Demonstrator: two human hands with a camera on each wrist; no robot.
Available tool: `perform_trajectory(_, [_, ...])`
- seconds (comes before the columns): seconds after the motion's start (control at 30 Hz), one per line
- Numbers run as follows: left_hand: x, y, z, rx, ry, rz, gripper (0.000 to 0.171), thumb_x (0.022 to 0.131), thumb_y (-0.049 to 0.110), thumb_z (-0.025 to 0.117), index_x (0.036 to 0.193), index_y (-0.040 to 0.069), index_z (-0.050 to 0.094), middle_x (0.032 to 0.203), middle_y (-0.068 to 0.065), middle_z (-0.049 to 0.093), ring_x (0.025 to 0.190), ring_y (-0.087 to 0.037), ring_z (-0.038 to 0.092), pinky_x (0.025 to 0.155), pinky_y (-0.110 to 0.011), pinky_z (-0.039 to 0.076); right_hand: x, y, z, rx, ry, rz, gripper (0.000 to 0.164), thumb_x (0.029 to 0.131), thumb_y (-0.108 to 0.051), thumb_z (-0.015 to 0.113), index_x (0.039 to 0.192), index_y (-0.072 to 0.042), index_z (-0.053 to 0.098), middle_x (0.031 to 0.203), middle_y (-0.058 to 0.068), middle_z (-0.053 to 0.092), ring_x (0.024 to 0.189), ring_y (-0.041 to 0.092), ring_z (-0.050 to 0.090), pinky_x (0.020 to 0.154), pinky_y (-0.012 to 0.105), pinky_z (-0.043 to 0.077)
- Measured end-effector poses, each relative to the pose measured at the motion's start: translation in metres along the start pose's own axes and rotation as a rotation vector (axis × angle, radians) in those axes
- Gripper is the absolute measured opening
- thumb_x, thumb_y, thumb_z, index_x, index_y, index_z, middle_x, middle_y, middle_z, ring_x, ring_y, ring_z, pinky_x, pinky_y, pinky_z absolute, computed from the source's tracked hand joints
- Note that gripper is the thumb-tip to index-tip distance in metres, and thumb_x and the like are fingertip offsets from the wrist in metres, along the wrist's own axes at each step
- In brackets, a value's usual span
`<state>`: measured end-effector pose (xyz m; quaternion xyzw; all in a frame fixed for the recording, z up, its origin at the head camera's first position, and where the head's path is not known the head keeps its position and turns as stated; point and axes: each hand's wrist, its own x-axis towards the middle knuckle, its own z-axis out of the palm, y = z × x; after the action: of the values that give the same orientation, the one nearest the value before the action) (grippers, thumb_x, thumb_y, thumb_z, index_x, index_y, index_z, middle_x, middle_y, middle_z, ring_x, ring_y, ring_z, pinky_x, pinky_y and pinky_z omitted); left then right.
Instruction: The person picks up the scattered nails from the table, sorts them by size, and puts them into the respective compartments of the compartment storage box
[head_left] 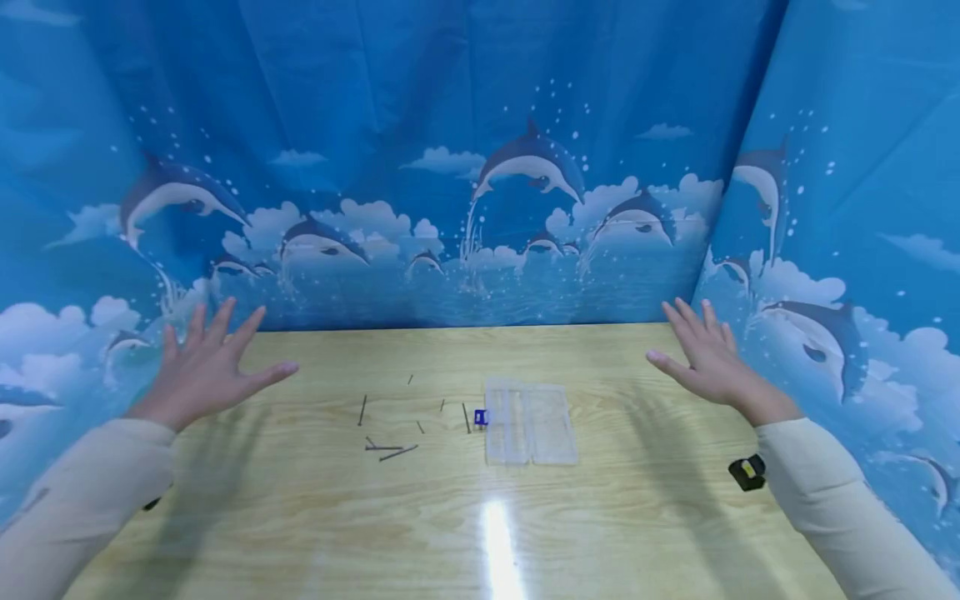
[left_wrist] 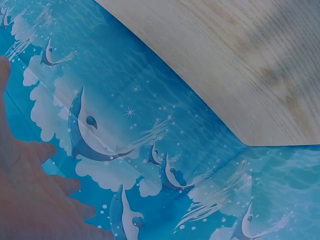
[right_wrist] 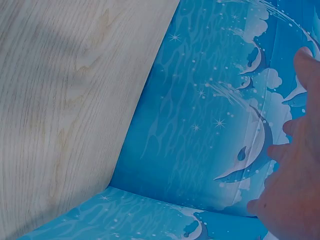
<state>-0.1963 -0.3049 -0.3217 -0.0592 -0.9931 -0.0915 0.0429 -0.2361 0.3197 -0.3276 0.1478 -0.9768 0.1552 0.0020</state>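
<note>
My left hand (head_left: 206, 371) hovers over the table's left side with fingers spread, holding nothing. On the right, my right hand (head_left: 708, 362) is held up the same way, also holding nothing. Between them a clear plastic case (head_left: 553, 425) lies open on the table, its two halves side by side. A small blue piece (head_left: 481, 412) sits at the case's left edge; its kind is unclear. Several thin dark nails or screws lie scattered left of the case, including a long one (head_left: 362, 410), a crossing pair with this slanted one (head_left: 398, 453), and a tiny one (head_left: 420, 427).
The light wood table (head_left: 337, 517) ends at a blue dolphin-print curtain (head_left: 420, 200) behind it and on both sides. A black strap piece with a yellow mark (head_left: 747, 472) hangs by the right wrist. Light glares off the table's front middle.
</note>
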Motion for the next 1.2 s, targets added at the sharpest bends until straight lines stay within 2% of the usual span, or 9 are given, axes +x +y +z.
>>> perform_trajectory(0.3, [-0.001, 0.0, 0.003, 0.001, 0.003, -0.004, 0.101, 0.084, 0.073, 0.049, 0.154, 0.017, 0.002, 0.155, -0.024, -0.017, 0.134, -0.048, -0.029, 0.096, -0.071, -0.024, 0.003, -0.001, 0.009, 0.022, -0.018, -0.033, 0.081, 0.098, -0.049, 0.044, 0.154, -0.013, -0.004, 0.159, 0.021, -0.007, 0.139, 0.042, -0.027, 0.103, 0.072, -0.013])
perform_trajectory(0.53, [-0.002, 0.001, 0.011, -0.006, -0.006, -0.01, 0.102, 0.083, 0.074, 0.049, 0.154, 0.015, 0.004, 0.155, -0.027, -0.013, 0.134, -0.051, -0.026, 0.096, -0.07, -0.024, 0.01, -0.01, 0.027, 0.012, -0.034, -0.079, 0.081, 0.097, -0.051, 0.045, 0.154, -0.013, 0.001, 0.159, 0.021, 0.0, 0.141, 0.044, -0.018, 0.104, 0.073, -0.004])
perform_trajectory(0.73, [-0.004, 0.004, 0.024, -0.031, -0.012, -0.026, 0.104, 0.081, 0.075, 0.049, 0.154, 0.013, 0.008, 0.155, -0.031, -0.003, 0.135, -0.054, -0.02, 0.097, -0.075, -0.018, 0.019, -0.024, 0.062, 0.102, -0.04, -0.158, 0.081, 0.097, -0.047, 0.05, 0.154, -0.013, 0.005, 0.16, 0.018, 0.002, 0.143, 0.041, -0.014, 0.107, 0.071, -0.002])
perform_trajectory(0.97, [-0.008, 0.01, 0.039, -0.051, -0.002, -0.02, 0.105, 0.081, 0.075, 0.05, 0.153, 0.01, 0.012, 0.155, -0.03, 0.0, 0.138, -0.054, -0.013, 0.099, -0.075, -0.014, 0.026, -0.055, 0.113, 0.179, -0.052, -0.248, 0.076, 0.097, -0.04, 0.053, 0.153, -0.009, 0.012, 0.159, 0.017, 0.009, 0.145, 0.04, -0.006, 0.111, 0.066, 0.004])
perform_trajectory(1.2, [-0.015, 0.017, 0.057, -0.088, -0.033, -0.003, 0.106, 0.079, 0.077, 0.052, 0.153, 0.01, 0.016, 0.156, -0.029, 0.004, 0.139, -0.052, -0.012, 0.102, -0.073, -0.012, 0.027, -0.078, 0.158, 0.208, -0.102, -0.282, 0.08, 0.096, -0.046, 0.053, 0.152, -0.006, 0.013, 0.159, 0.014, 0.011, 0.146, 0.035, 0.002, 0.115, 0.059, 0.009])
